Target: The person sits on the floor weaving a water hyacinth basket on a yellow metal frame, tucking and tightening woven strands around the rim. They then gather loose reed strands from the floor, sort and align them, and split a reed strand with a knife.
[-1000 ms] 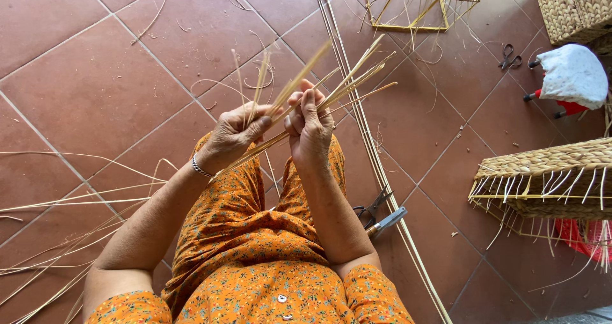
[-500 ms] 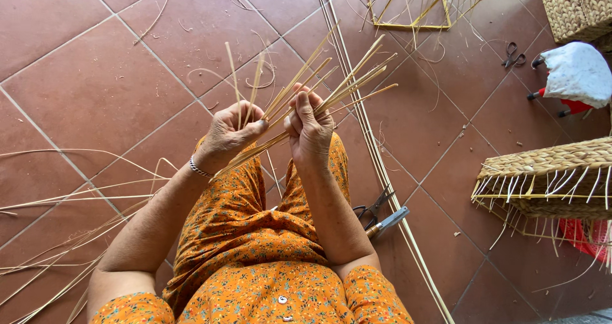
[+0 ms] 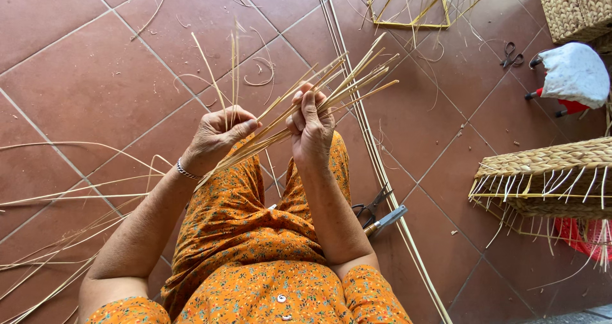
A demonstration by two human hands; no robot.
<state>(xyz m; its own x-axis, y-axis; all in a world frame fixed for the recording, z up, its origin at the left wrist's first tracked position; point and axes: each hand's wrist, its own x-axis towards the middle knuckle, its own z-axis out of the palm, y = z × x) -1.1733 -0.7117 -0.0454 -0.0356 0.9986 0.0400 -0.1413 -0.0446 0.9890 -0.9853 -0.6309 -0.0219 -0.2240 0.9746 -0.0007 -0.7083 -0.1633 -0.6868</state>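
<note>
Both hands are gripping the reed bundle (image 3: 299, 117) above the lap: left hand (image 3: 220, 132) is pinching its lower end w/ a few upright strands, right hand (image 3: 311, 127) is clasping mid-bundle, tips fanning up-right.

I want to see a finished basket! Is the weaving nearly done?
Not nearly. Done: only a woven band on the wire frame at right, spokes hanging loose. In hand: left hand and right hand hold a loose cane bundle. Left: long canes lie unused on the floor.

Orange floral short-sleeved dress (image 3: 255, 260), thin silver bracelet (image 3: 185, 170) on left wrist.
</note>
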